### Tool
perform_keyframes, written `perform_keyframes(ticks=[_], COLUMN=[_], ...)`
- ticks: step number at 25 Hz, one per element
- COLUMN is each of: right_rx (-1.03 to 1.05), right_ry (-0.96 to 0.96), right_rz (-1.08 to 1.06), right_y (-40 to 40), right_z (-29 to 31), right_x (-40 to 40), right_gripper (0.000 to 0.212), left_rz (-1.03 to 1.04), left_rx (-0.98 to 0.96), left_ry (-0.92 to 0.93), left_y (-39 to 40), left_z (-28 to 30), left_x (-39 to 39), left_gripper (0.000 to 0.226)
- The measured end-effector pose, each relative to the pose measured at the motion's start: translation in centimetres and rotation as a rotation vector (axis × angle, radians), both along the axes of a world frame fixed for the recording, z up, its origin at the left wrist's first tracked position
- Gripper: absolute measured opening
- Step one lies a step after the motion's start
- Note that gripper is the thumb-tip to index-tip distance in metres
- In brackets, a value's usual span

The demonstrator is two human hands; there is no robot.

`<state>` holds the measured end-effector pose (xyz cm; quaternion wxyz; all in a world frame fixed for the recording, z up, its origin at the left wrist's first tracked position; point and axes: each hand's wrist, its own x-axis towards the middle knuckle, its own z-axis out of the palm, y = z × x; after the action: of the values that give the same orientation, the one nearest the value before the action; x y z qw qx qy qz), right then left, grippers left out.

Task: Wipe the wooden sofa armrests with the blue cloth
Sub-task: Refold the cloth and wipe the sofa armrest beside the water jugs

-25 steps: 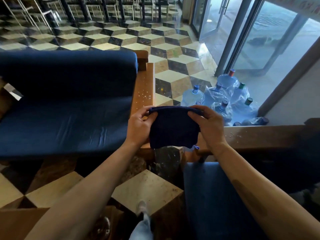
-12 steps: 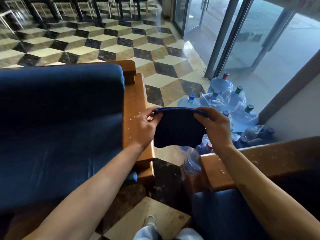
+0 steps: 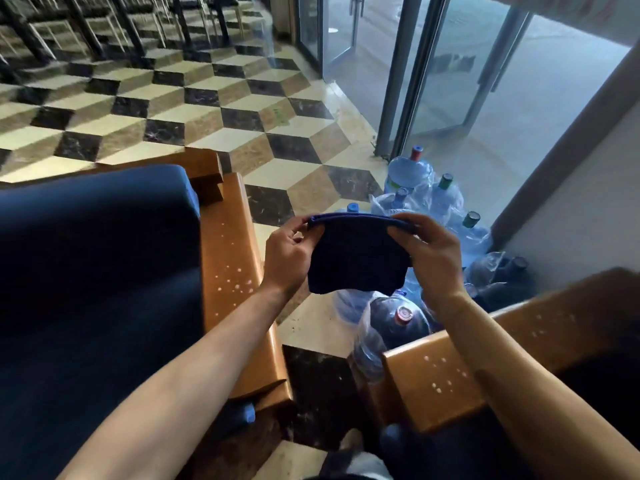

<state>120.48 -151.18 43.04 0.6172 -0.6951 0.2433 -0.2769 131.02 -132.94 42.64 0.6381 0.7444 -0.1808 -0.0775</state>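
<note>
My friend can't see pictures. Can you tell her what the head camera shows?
Two hands, left hand and right hand, hold a folded blue cloth up between two wooden armrests dotted with white specks. Water jugs sit behind on the checkered floor.

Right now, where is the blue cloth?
In the head view the blue cloth hangs mid-frame, pinched at its top edge by the left hand and right hand, above the water bottles, between the two wooden armrests.

Lobby — sofas [image 3: 97,271], glass doors [image 3: 433,71]
</note>
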Motion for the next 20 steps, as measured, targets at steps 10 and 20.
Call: perform_keyframes(ticks=[10, 20], right_rx=[-0.036, 0.035], right_ry=[-0.030, -0.073], right_rz=[-0.233, -0.717], right_y=[-8.9, -11.0], right_z=[0.6, 0.6], right_x=[-3.7, -13.2], right_gripper=[0.028, 0.018], left_rz=[-0.219, -0.743], left_rx=[-0.033, -0.081], left_ry=[-0.082, -0.048], left_y=[-12.1, -24.2], left_z=[0.4, -0.3], left_x=[0.5, -4.0], left_gripper=[0.021, 0.028])
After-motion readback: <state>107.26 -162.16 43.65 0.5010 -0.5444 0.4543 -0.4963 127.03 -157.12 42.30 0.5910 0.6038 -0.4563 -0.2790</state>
